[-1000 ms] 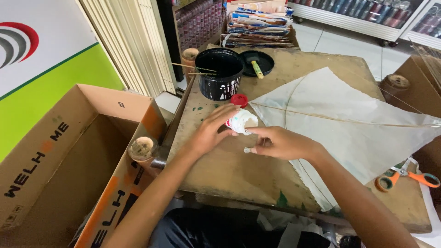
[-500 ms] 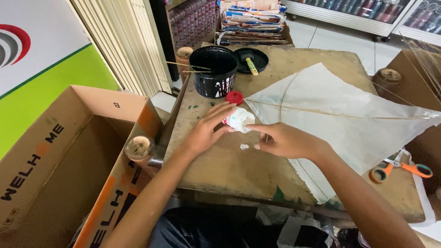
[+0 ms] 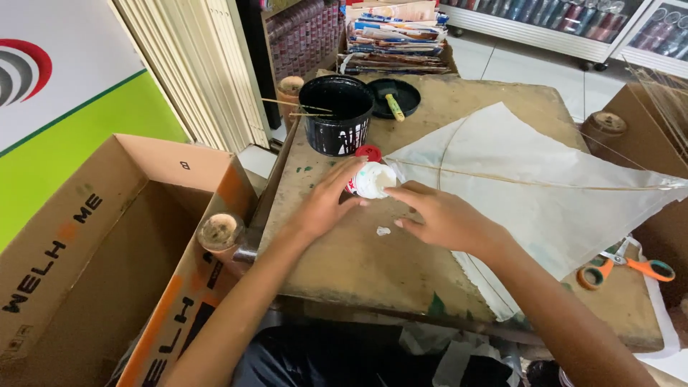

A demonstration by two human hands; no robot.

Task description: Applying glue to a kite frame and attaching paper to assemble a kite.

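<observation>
Holding a small white glue pot [image 3: 373, 179] at the bench's [image 3: 344, 251] left side, our left hand [image 3: 326, 204] fingers clamp it while our right hand [image 3: 441, 215], fingers loosely apart, touches its rim beside the white paper kite [image 3: 530, 172].

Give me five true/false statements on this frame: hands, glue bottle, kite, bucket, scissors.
1. The left hand holds the small white glue bottle. True.
2. The scissors lie inside the cardboard box. False: they lie at the table's right edge.
3. The black bucket stands behind the bottle. True.
4. The white paper kite is folded up. False: it lies spread flat.
5. The right hand grips the scissors. False: its fingers reach the bottle.
</observation>
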